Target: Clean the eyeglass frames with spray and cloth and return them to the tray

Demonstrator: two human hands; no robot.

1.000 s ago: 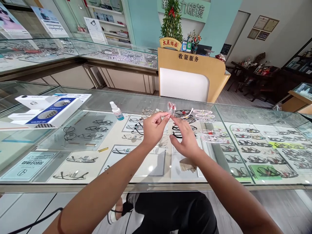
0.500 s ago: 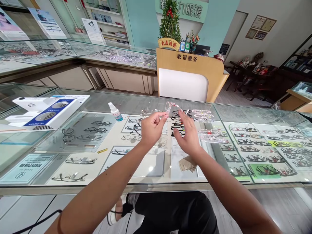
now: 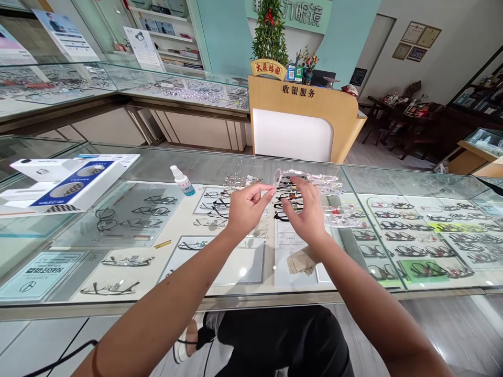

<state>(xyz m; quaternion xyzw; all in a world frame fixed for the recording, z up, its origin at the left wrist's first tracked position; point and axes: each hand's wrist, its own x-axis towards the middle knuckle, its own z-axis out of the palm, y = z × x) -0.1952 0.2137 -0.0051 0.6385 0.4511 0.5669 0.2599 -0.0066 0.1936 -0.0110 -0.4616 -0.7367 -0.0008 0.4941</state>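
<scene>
Above the table (image 3: 259, 299), at the fingertips of the left grip (image 3: 249, 209), a clear pinkish eyeglass frame (image 3: 277, 178) is pinched. Its front is stood upright; its long axis is directed rightward, roughly level. Beside it, the right grip (image 3: 308, 209) is held spread; contact cannot be determined.

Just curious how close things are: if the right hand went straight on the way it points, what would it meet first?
Probably the clear pinkish glasses in the left hand, just beyond the right hand; depth is unclear, so they may already touch.
</scene>
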